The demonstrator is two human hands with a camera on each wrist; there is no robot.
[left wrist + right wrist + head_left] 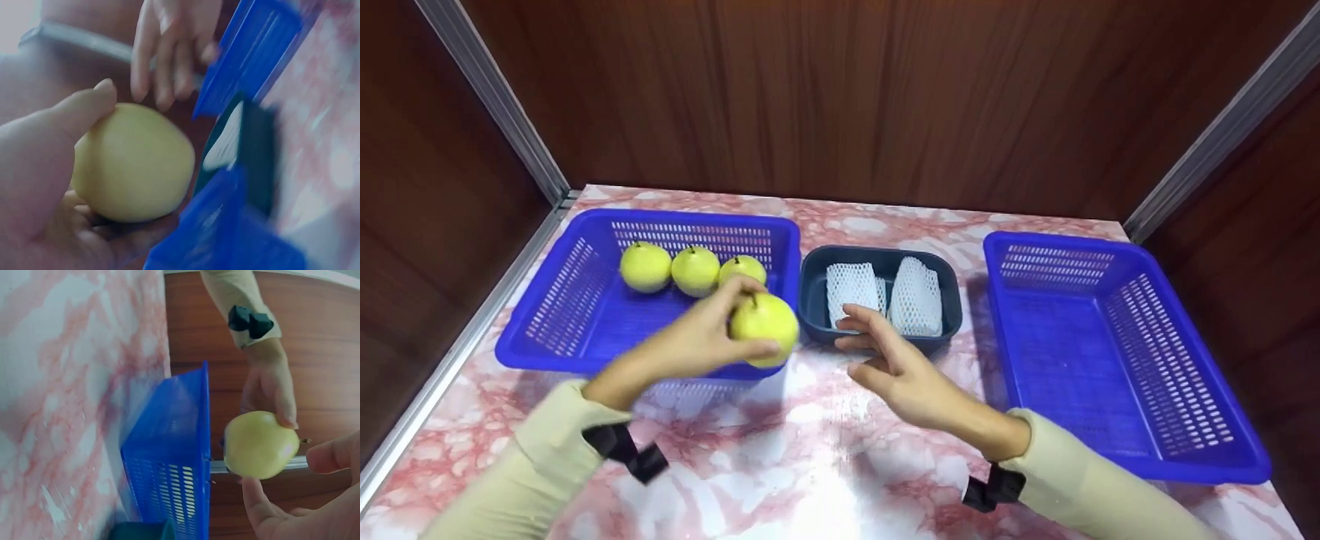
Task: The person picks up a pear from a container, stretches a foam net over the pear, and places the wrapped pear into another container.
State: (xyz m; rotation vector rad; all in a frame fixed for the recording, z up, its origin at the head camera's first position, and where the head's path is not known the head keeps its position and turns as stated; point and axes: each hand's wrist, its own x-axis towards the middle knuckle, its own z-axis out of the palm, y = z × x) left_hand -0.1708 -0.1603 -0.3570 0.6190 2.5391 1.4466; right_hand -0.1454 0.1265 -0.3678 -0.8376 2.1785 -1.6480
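A yellow pear (766, 327) with a short stem is gripped in my left hand (697, 330), held above the front right corner of the left blue basket (540, 360). In the left wrist view, thumb and fingers curve round the pear (135, 163). My right hand (907, 375) hovers in front of the dark tub (952, 300), fingers spread and slightly bent, holding nothing. Inside the left basket sit three more yellow pears (695, 271) in a row. Two white foam nets (916, 300) lie in the tub, one leaning at its right side.
On the right stands a second blue basket (1207, 375) with nothing in it. The marbled pink and white table (780, 465) runs under everything. Brown wood panels (840, 97) with metal corner strips close off the back and sides.
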